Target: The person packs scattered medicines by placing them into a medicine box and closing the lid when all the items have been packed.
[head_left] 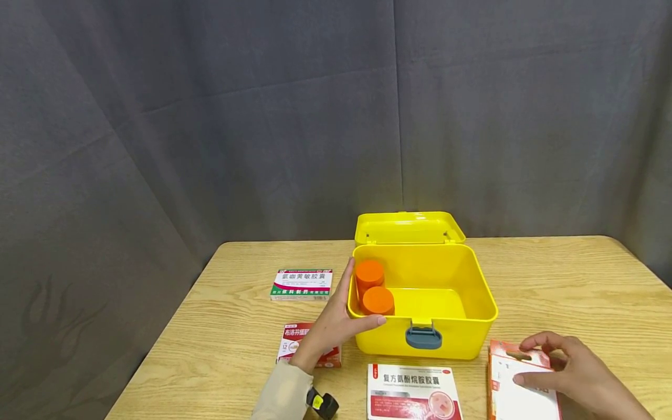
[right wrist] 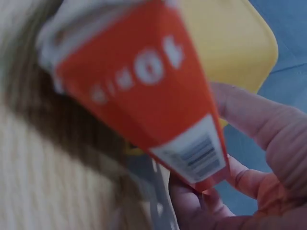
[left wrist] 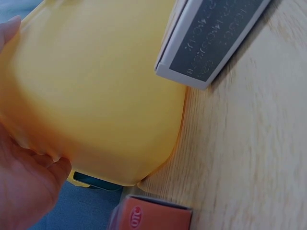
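Note:
An uncovered yellow box [head_left: 420, 344], its lid [head_left: 409, 228] folded back, stands at the table's centre. My left hand [head_left: 336, 315] grips its near left corner, fingers along the left side and thumb across the front rim. Inside, against the left wall, are two orange-capped containers [head_left: 370, 272]. In my right hand [head_left: 572, 367], to the box's right, I hold a white and orange carton [head_left: 527, 388] with a hanging slot, the thumb on its white face. The right wrist view shows the carton's orange side [right wrist: 139, 81], blurred, tilted above the wood, with a barcode.
A white and red medicine box [head_left: 413, 392] lies in front of the yellow box. A red medicine box [head_left: 296, 341] is partly behind my left wrist. Farther left lies a green, white and magenta medicine box [head_left: 301, 284]. A grey curtain [head_left: 315, 116] hangs behind the table.

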### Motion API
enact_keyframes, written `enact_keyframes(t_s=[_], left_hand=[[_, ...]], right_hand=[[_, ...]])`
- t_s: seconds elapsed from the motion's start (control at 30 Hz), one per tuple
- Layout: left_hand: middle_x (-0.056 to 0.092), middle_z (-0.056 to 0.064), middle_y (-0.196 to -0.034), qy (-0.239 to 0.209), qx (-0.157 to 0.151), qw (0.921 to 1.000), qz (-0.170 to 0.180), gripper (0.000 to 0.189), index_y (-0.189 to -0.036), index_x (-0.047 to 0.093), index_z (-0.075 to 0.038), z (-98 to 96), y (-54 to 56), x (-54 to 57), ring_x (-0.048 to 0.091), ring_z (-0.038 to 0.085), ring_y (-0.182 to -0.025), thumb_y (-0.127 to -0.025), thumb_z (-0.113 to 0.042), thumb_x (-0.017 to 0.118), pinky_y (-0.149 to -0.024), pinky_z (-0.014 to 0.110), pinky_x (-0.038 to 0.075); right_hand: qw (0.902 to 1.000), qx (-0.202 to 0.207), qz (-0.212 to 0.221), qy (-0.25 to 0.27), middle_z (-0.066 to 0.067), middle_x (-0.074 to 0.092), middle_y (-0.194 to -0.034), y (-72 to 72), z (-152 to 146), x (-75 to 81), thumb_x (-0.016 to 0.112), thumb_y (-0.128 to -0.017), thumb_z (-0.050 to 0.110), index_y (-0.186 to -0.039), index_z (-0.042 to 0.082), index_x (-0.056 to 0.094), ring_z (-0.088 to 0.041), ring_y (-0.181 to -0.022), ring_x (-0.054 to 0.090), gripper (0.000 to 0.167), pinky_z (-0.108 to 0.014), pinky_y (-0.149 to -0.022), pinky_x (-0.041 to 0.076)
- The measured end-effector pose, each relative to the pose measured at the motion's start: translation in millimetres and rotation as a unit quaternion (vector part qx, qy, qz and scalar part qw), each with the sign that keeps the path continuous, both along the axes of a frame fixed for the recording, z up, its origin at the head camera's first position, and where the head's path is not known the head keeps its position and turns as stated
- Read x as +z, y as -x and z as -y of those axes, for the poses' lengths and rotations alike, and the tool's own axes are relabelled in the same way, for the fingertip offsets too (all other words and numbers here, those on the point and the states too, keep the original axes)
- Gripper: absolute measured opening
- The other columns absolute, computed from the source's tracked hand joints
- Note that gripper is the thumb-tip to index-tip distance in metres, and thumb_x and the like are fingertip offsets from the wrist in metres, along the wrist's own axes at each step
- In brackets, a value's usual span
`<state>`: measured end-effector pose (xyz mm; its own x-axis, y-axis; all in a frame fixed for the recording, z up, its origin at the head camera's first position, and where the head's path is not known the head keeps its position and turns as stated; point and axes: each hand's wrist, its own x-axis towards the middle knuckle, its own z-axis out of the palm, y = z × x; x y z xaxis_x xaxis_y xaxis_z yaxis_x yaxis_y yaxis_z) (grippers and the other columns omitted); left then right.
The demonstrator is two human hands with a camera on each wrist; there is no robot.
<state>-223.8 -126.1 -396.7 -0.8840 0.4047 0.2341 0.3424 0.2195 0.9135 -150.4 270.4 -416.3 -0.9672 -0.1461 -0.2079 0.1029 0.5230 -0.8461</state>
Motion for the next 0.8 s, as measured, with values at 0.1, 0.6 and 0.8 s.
enact_keyframes(t_s=[0.1,0.6,0.8], left_hand=[[0.012,-0.009,-0.159,0.001,0.001,1.0,0.001,0.108,-0.156,0.0,-0.031,-0.3,-0.6,0.2,0.027,0.017,-0.14,-0.081,-0.039,0.076,-0.109,0.048,0.031],[0.012,-0.007,-0.16,-0.001,-0.007,1.0,-0.005,0.109,-0.157,-0.002,-0.028,0.3,-0.2,-1.2,0.027,0.018,-0.14,-0.081,-0.04,0.076,-0.108,0.048,0.031],[0.011,-0.005,-0.16,-0.002,-0.008,0.9999,-0.007,0.108,-0.157,-0.001,-0.028,-0.3,-0.3,-0.6,0.027,0.018,-0.14,-0.082,-0.04,0.075,-0.109,0.049,0.03]], right_hand=[[0.9987,0.001,0.032,0.04,-0.013,0.057,-0.11,-1.5,-4.8,1.5,0.077,-0.084,0.021,-0.119,-0.004,0.052,-0.025,-0.089,0.057,0.05,-0.034,-0.072,0.052],[0.9775,0.138,0.093,0.13,-0.007,0.062,-0.112,4.0,-27.5,-4.5,0.06,-0.095,0.007,-0.114,-0.004,0.061,-0.022,-0.092,0.055,0.022,-0.033,-0.076,0.052],[0.9755,0.106,0.112,0.156,-0.009,0.06,-0.112,0.5,-28.0,-2.5,0.061,-0.094,0.007,-0.123,0.002,0.059,-0.028,-0.093,0.057,0.03,-0.043,-0.075,0.056]])
